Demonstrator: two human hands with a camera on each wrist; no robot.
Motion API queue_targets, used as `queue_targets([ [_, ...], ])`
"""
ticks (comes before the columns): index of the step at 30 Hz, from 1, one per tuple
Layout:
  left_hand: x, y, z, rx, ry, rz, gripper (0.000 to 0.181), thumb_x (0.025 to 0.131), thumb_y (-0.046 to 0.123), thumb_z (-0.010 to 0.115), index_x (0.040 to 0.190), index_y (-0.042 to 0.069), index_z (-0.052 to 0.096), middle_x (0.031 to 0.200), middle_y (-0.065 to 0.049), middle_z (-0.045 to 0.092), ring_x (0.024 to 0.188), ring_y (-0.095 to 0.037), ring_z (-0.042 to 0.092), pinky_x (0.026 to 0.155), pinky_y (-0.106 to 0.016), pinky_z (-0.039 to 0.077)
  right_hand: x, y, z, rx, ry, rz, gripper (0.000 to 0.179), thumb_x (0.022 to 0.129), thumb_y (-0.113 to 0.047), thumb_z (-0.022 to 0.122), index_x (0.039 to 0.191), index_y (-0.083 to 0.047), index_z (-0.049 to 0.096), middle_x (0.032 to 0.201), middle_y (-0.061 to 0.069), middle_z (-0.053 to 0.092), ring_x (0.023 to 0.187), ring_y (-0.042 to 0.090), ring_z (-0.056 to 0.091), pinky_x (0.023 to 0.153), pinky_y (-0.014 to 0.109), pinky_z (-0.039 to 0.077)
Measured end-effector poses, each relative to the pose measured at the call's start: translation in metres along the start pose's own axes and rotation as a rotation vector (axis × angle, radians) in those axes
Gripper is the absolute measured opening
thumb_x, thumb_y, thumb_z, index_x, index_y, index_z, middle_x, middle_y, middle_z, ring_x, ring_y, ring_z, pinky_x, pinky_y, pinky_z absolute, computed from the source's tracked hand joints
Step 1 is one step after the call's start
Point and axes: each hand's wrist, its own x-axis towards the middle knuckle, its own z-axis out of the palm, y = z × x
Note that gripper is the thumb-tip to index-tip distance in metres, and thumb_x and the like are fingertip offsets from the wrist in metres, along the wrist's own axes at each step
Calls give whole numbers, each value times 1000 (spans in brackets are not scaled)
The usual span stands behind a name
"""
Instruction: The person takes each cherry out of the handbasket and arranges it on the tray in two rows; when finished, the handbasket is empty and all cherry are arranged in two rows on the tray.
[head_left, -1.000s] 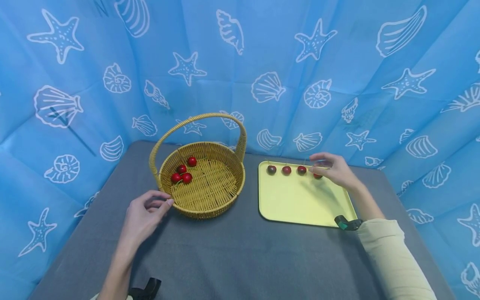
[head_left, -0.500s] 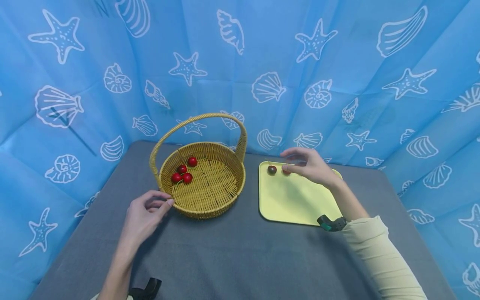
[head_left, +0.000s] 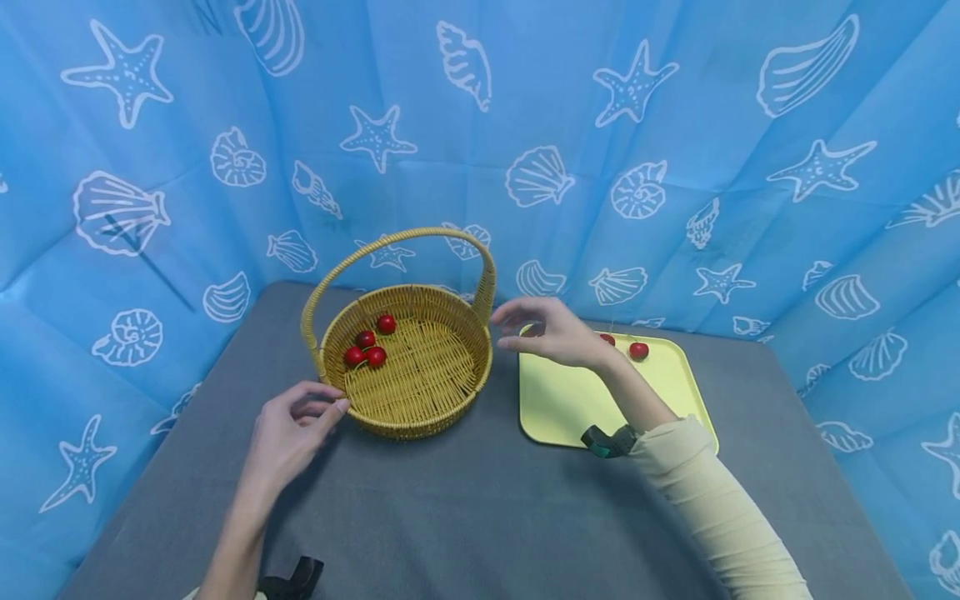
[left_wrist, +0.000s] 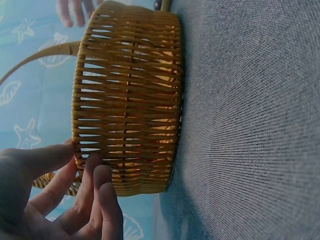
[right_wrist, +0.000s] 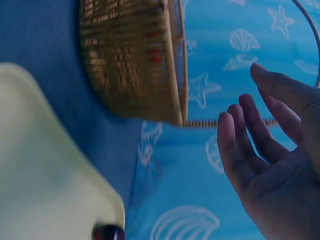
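Note:
The wicker basket (head_left: 420, 429) with its tall arched handle stands on the table; several red cherries (head_left: 376, 357) lie in its left part. My left hand (head_left: 292, 433) pinches the basket's near-left rim, thumb on one side and fingers against the woven wall (left_wrist: 130, 100). To the right is a yellow tray (head_left: 555, 408) with cherries (head_left: 639, 351) along its far edge; my right hand and forearm cover part of that row. Between the tray's left end and the basket, my right hand (head_left: 551, 333) hovers with fingers loosely bent and thumb apart, nothing between them in the right wrist view.
A grey cloth (head_left: 465, 517) covers the table. Behind it hangs a blue curtain (head_left: 480, 150) printed with white shells and starfish. The basket's handle (head_left: 397, 233) arches high, close to my right fingertips in the head view.
My right hand has moved left across the tray from its right-hand cherries toward the basket, uncovering the rightmost cherry. My left hand and the basket have stayed put.

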Motion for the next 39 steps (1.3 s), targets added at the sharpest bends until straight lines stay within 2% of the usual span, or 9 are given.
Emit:
queue_targets([
  [8, -1, 0, 0, -2, 8, 21, 33, 103, 41, 75, 124, 16, 74, 112, -16, 83, 87, -20, 80, 69, -27, 58, 38, -12, 29, 33, -113, -48, 33, 97, -6, 80, 129, -5, 73, 130, 14, 74, 117, 29, 73, 102, 43, 63],
  [20, 0, -1, 1, -5, 6, 27, 31, 104, 38, 75, 125, 14, 74, 113, -18, 83, 87, -23, 80, 68, -27, 59, 92, -25, 60, -14, -261, -68, 35, 97, -9, 80, 131, -3, 71, 133, 14, 74, 112, 23, 75, 105, 42, 60],
  [25, 1, 0, 0, -2, 6, 22, 31, 104, 35, 76, 126, 13, 74, 113, -18, 82, 87, -23, 80, 68, -27, 59, 111, -25, 70, -31, -281, -67, 34, 98, -12, 80, 130, -4, 72, 132, 14, 76, 114, 23, 74, 104, 33, 59],
  [28, 1, -1, -1, -6, 3, 19, 32, 104, 36, 76, 126, 12, 73, 113, -19, 82, 87, -23, 80, 68, -27, 59, 122, -24, 75, -27, -284, -40, 34, 98, -14, 80, 130, -4, 73, 130, 13, 76, 115, 19, 74, 102, 28, 59],
  [30, 1, -1, -1, -9, -1, 17, 33, 104, 36, 75, 126, 12, 73, 114, -19, 82, 87, -23, 80, 68, -27, 60, 128, -24, 78, -4, -290, -14, 35, 99, -14, 79, 131, -2, 72, 127, 13, 77, 113, 23, 76, 100, 33, 61],
  [35, 1, -1, 0, -22, -4, 26, 34, 104, 38, 75, 126, 12, 74, 114, -19, 82, 86, -20, 80, 68, -27, 59, 142, -18, 87, 82, -296, 33, 32, 102, -10, 75, 132, 1, 71, 122, 17, 76, 112, 45, 74, 96, 58, 62],
  [39, 0, -1, 0, -20, -1, 25, 33, 104, 38, 75, 125, 13, 74, 115, -18, 82, 85, -18, 80, 67, -27, 59, 149, -8, 95, 108, -291, 63, 29, 104, -9, 73, 131, 1, 71, 121, 19, 76, 117, 50, 70, 99, 62, 60],
])
